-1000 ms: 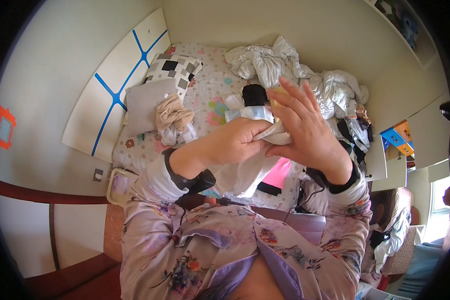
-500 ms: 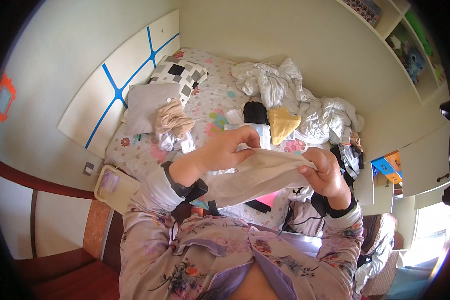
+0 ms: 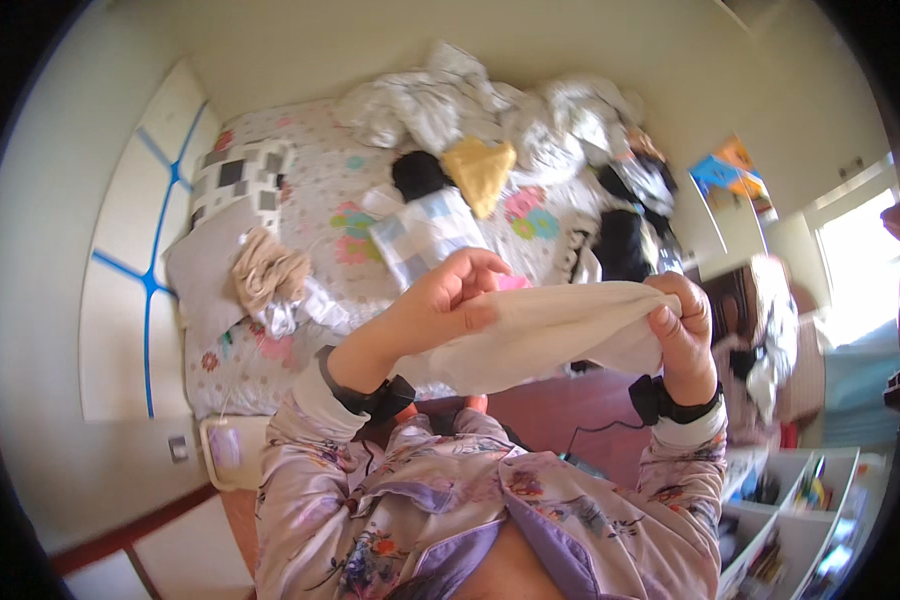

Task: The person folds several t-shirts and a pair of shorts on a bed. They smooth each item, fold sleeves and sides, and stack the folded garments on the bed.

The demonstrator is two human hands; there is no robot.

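Between my two hands stretches a thin, off-white piece of cloth [image 3: 560, 330], held up in front of my chest; its exact kind cannot be made out. At its left end my left hand [image 3: 440, 310] is closed on it, thumb along the front. My right hand [image 3: 685, 325] pinches the gathered right end in bent fingers. Beyond the cloth, on the bed, lie a folded blue-and-white checked cloth [image 3: 428, 235], a folded yellow cloth [image 3: 480, 172] and a black bundle [image 3: 420, 176].
A crumpled silvery quilt [image 3: 430, 105] lies along the wall. Left on the bed are a grey cushion [image 3: 205, 260], a checked pillow [image 3: 232, 180] and a beige garment [image 3: 268, 270]. A white compartmented shelf [image 3: 790, 510] stands at lower right, near a draped chair [image 3: 760, 320].
My view has swung to the right, so the bed sits further left and the lower-right shelf shows. The white cloth stays in both hands, pulled straighter and more level.
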